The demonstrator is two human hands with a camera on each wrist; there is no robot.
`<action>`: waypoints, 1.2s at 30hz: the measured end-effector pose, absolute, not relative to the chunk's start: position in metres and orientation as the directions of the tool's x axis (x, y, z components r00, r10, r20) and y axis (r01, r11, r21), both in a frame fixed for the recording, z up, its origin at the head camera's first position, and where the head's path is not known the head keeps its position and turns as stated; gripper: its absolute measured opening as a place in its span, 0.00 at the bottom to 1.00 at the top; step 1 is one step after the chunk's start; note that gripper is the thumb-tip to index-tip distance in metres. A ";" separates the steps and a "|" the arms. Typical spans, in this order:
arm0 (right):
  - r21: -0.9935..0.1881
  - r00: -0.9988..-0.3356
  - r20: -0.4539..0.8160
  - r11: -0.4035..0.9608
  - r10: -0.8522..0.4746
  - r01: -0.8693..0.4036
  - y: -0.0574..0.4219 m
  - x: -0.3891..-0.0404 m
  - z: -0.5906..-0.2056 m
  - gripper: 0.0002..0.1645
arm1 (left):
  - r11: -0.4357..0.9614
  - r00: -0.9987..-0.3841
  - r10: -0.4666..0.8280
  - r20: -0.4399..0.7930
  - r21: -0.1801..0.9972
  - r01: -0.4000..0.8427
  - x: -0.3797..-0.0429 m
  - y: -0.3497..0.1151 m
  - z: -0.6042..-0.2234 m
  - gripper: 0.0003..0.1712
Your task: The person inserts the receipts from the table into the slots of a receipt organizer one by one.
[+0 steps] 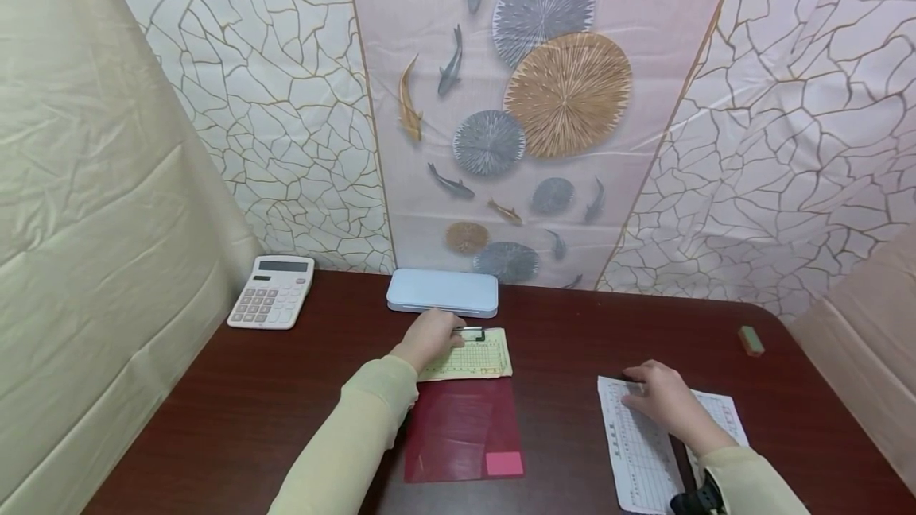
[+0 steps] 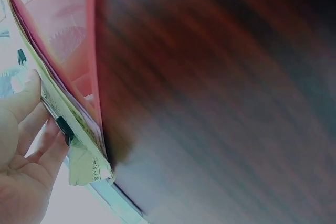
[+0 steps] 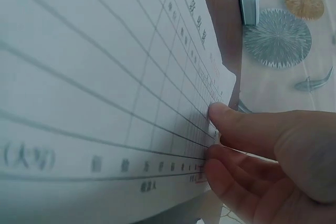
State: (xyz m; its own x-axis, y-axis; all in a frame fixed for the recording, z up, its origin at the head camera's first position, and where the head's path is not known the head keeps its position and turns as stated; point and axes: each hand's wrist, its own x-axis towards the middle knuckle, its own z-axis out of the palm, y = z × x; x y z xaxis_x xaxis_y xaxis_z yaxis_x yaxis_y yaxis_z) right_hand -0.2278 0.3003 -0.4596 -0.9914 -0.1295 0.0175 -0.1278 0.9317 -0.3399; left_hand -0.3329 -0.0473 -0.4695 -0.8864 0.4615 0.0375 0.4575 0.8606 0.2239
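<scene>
My left hand point(image 1: 428, 338) is at the top of a pale yellow printed form pad point(image 1: 478, 358), gripping its metal clip point(image 1: 471, 330) with black ends. In the left wrist view, thumb and fingers are at the clip point(image 2: 64, 128), and the layered sheets fan apart along one edge. Below the pad extends a translucent red folder point(image 1: 458, 427) with a pink patch at its lower corner. Over on the right, my right hand point(image 1: 667, 400) pinches the edge of a white printed form point(image 1: 633, 435) between thumb and fingers. White sheet shows on both sides of this hand.
A light blue flat case point(image 1: 444, 291) lies behind the yellow pad, against the patterned cloth point(image 1: 322, 102). At the back left sits a white calculator point(image 1: 272, 292). A small green and brown block point(image 1: 751, 341) lies near the right edge of the dark wooden table point(image 1: 286, 404).
</scene>
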 end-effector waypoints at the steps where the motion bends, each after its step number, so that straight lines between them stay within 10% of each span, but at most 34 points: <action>1: -0.337 -0.991 0.024 0.932 -0.131 -0.131 0.301 -0.228 -0.460 0.24 | 0.861 -0.886 0.461 0.037 0.222 0.457 -0.333 -0.047 -0.469 0.15; 36: -0.445 -0.999 -0.035 0.896 -0.032 -0.014 0.309 -0.229 -0.458 0.02 | 0.862 -0.892 0.449 0.042 0.241 0.445 -0.332 -0.048 -0.471 0.14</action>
